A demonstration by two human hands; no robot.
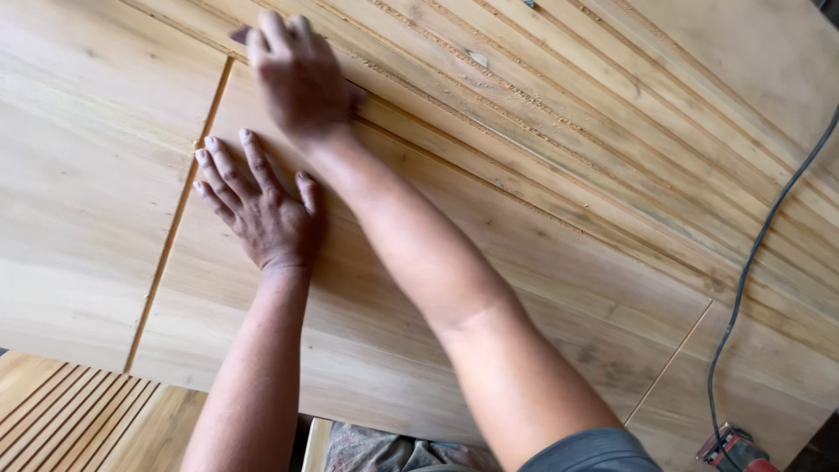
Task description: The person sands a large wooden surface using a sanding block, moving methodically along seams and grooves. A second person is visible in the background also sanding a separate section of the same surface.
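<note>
Plainly, two hands work a wooden panel.

Left hand [262, 214] lies flat, fingers spread, pressing the panel [419, 288], likely to keep it steady. Right hand [297, 74], at twelve o'clock from the left, curls over something at the panel's grooved edge; whether it grips a pad I cannot tell. Grooved boards [612, 114] run toward two o'clock. A black cord [743, 280] trails down to a red tool [730, 450] at five o'clock.

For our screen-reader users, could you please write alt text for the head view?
Two bare hands press on a pale wooden panel: left hand flat, right hand further out by its grooved slats. A black cable trails right.
</note>
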